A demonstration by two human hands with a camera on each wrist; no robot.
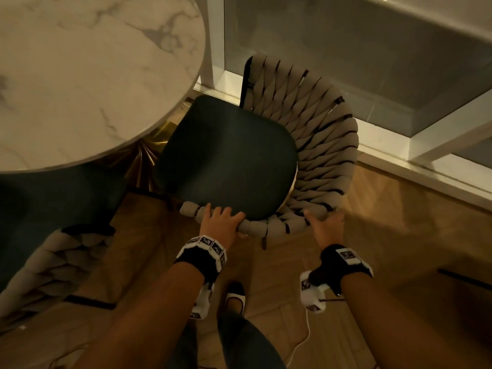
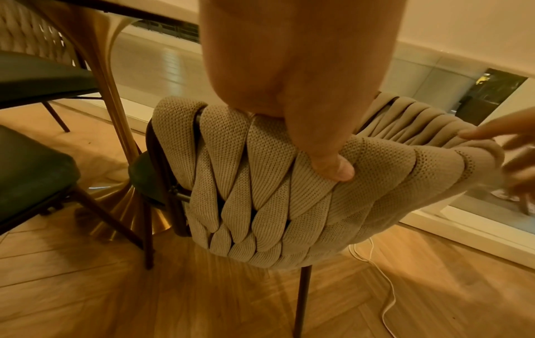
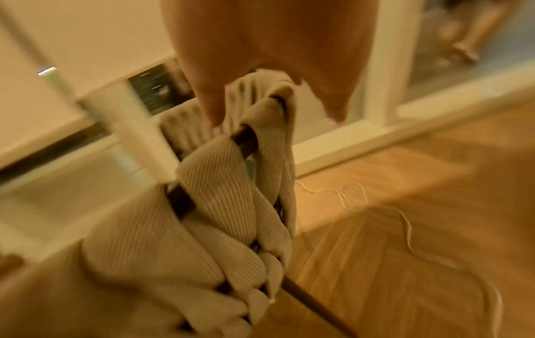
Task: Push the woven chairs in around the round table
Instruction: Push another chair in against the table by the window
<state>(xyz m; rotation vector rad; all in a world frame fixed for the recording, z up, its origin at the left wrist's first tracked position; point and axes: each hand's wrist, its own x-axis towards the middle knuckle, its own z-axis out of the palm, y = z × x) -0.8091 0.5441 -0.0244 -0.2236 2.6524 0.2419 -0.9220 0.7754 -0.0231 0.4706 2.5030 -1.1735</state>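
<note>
Woven chair (image 1: 306, 145) at the centre of the head view: dark green seat (image 1: 229, 158), curved back of thick beige knitted bands wound on a dark frame, its seat front lying just beside the edge of the round table (image 1: 87, 75), whose marble-patterned top fills the upper left and is cut off by the frame edges. The left hand (image 1: 219, 218) grips the top rim of the chair back at lower centre, fingers curled over the rim; the left wrist view shows the thumb (image 2: 333, 164) pressed into the outer weave, the remaining fingers hidden behind the rim. The right hand (image 1: 326, 222) holds the rim further right, fingers curled onto it; the right wrist view is motion-blurred, and its fingers (image 3: 211, 107) are only partly made out against the bands. The gold pedestal (image 1: 149, 158) of the table shows between tabletop and seat, mostly hidden. A second woven chair (image 1: 50, 259) sits at lower left, its seat partly under the tabletop and its back cut off by the frame. Wooden floor (image 1: 399, 235) in herringbone pattern; white-framed glazing (image 1: 399, 145) along the upper right; a thin white cable (image 1: 303, 342) on the floor near the lower centre; one shoe (image 1: 235, 296) visible between the forearms.
</note>
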